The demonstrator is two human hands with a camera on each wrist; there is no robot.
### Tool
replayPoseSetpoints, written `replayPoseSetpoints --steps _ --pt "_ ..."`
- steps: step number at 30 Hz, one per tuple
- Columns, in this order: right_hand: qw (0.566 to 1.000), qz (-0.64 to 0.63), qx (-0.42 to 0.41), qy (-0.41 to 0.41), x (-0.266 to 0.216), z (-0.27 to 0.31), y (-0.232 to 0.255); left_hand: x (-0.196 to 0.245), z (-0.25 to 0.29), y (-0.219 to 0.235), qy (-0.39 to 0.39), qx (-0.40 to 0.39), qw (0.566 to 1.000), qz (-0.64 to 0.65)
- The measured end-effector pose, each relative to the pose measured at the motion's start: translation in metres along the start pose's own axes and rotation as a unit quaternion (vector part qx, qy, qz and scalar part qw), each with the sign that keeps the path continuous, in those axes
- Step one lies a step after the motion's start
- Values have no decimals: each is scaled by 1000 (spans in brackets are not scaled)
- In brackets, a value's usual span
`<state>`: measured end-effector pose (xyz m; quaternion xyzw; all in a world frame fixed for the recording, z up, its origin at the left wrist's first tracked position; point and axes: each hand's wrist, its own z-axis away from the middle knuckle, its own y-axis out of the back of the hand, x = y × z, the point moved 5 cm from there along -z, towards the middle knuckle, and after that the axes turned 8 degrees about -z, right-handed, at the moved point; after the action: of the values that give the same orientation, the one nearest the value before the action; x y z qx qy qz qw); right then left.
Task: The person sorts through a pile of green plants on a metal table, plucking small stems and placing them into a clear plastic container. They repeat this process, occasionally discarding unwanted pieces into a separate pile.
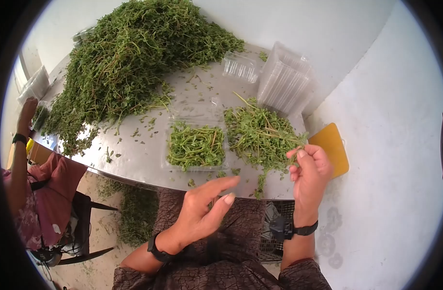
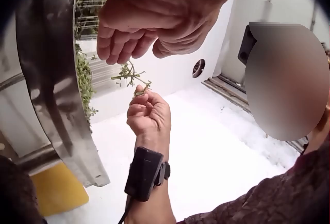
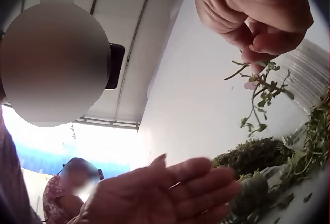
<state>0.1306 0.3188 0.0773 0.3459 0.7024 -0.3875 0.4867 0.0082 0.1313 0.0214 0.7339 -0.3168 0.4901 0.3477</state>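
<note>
Herb sprig [image 3: 260, 92]: thin green stem, small leaves, dangling from right hand's [image 1: 309, 169] pinch, above the table edge [image 1: 134, 175].

You are sitting at a metal table [image 1: 134, 162] whose bright steel top is reflecting the light. White walls [image 1: 327, 29] are meeting in a corner behind it, and daylight is falling evenly across them. To your right a pale floor [image 1: 390, 159] is stretching away, with a yellow board [image 1: 333, 145] lying on it just beside the table's edge. Under the table's near edge a dark crate [image 1: 274, 232] is showing. At your left a black chair [image 1: 86, 212] is standing on the tan floor, and a person in a pink top [image 1: 47, 188] is sitting on it. In the right wrist view a white slatted ceiling [image 3: 134, 7] is running overhead.
</note>
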Motion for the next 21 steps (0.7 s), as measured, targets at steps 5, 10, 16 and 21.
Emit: replayPoseSetpoints --steps 5,10,16,21 --pt "1000 -12 -6 1 10 42 -20 1 -17 -26 -5 -20 993 113" --pt "988 67 -26 137 24 73 -32 17 -21 -38 29 -42 979 196" --pt "937 176 -83 291 17 92 -53 10 -17 -41 11 1 976 216" --pt "921 197 -125 313 18 101 -54 5 -13 -32 25 38 978 202"
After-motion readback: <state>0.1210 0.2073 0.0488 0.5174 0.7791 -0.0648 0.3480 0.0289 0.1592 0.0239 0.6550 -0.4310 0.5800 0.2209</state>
